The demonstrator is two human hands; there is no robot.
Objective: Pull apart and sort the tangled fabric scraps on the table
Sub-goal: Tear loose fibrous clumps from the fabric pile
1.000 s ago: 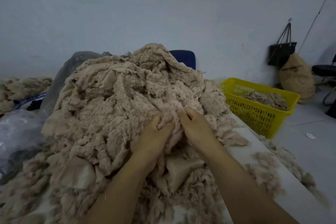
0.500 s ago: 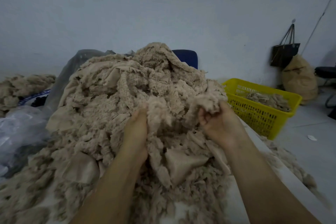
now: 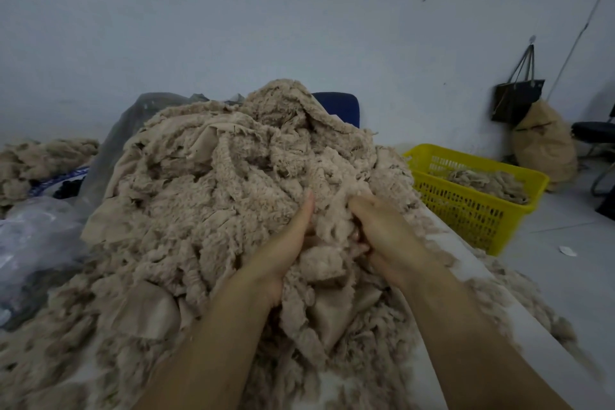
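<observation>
Two bare forearms reach up from the bottom edge and meet low on the front slope of a large pile of tangled beige fleecy fabric scraps (image 3: pixel 216 193). It covers most of the white table (image 3: pixel 476 271). Between the hands sits a fuzzy beige clump of scrap (image 3: pixel 321 265), part of the pile and touching both palms.

The left hand (image 3: pixel 286 243) stands on edge with its palm turned toward the clump. One digit lies straight up along the fabric. The other fingers are buried in the fleece, so whether they close on it cannot be told. The right hand (image 3: pixel 386 236) shows its back to the camera. Its fingers (image 3: pixel 357 236) are curled inward and clench the right side of the clump, their tips pressed into the pile. The two hands are near each other, with only the clump between them.

Flat smooth-backed pieces lie just below the hands, and loose tufts trail along the table's right edge. To the left a crumpled clear plastic bag (image 3: pixel 30 236) lies against the pile. Beyond the table on the right, a yellow plastic lattice basket (image 3: pixel 466 210) stands on the floor with more beige scraps in it. Behind the pile's peak a blue chair back (image 3: pixel 339 106) shows. Far left lies a smaller heap of beige scraps (image 3: pixel 36 156). A black handbag (image 3: pixel 515 100) hangs on the pale wall (image 3: pixel 299 27) above a tan sack (image 3: pixel 542 140).
</observation>
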